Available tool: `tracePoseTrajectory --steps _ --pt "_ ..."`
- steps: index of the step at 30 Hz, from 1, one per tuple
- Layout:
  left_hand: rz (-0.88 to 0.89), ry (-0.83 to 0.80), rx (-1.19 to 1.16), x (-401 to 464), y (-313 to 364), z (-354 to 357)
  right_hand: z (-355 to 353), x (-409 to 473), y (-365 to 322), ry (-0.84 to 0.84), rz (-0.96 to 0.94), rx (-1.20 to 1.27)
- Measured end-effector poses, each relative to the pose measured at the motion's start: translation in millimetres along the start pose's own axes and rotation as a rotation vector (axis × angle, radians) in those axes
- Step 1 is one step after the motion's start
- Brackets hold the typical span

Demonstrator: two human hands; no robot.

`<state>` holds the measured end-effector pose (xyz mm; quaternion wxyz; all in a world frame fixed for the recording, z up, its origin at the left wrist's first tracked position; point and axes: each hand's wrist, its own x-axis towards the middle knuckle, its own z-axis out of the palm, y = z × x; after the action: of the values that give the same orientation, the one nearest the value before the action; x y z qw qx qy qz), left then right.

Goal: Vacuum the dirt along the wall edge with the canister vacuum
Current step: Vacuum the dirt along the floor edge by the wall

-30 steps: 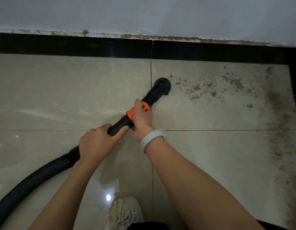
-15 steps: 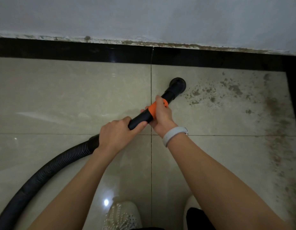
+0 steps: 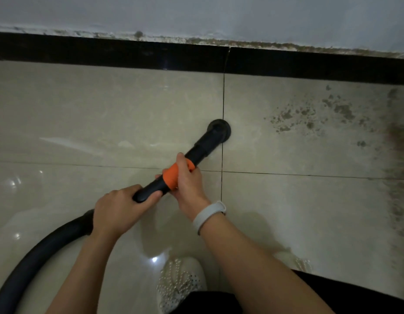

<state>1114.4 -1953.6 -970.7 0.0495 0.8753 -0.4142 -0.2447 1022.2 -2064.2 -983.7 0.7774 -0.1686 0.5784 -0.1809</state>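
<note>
A black vacuum wand (image 3: 203, 146) with an orange collar (image 3: 171, 175) slants across the beige floor tiles. Its round nozzle (image 3: 219, 129) sits on the tile joint, some way short of the wall. My right hand (image 3: 187, 180) grips the wand at the orange collar. Lower down, my left hand (image 3: 119, 209) grips the wand where the ribbed black hose (image 3: 38, 250) joins. Brown dirt (image 3: 309, 114) is scattered on the tile to the right of the nozzle, apart from it. The canister is out of view.
A black skirting strip (image 3: 128, 55) runs along the foot of the pale wall (image 3: 196, 14), with grime on its top edge. A dirty band (image 3: 398, 177) runs down the right side of the floor. My white shoes (image 3: 180, 282) stand below the hands.
The nozzle pushed right to the edge of the dirt patch half a second ago, then drew back left onto the tile joint. Both hands kept their grip on the wand.
</note>
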Motion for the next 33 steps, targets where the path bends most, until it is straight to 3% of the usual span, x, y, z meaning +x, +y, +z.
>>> tracePoseTrajectory --steps 4,12,16,26,33 --pt "0.105 -0.069 0.04 -2 18 14 -32 -12 -1 0.098 -0.06 0.065" --pt "0.297 -0.019 0.063 39 100 26 -72 -7 -77 0.282 -0.144 0.168" --pt "0.417 -0.016 0.114 36 132 40 -105 -10 -82 0.36 -0.154 0.251" --pt "0.191 0.1 0.02 61 117 16 -50 24 -114 0.179 -0.124 0.098" --pt "0.34 -0.072 0.031 46 137 33 -96 9 -94 0.409 -0.172 0.221"
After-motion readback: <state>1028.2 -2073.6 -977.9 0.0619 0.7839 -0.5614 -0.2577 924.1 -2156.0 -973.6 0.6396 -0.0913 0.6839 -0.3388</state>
